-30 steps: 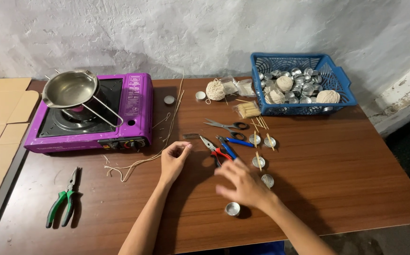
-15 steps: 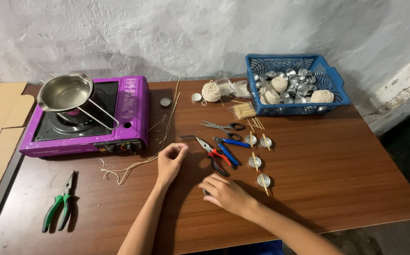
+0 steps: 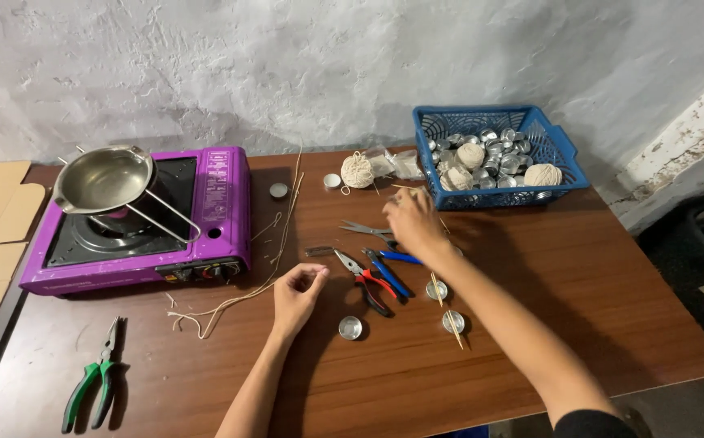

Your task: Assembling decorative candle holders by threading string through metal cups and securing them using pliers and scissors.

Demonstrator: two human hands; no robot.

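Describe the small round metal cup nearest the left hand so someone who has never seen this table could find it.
Start at the purple portable gas stove on the left of the brown wooden table, then go right to the left hand. Just right of its wrist sits the small round metal cup, below the red-handled pliers. Unlike the two cups farther right, it has no wooden stick across it.

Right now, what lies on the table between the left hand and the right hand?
In the head view, red-handled pliers and blue-handled pliers lie between the left hand and the right hand, with scissors just by the right hand.
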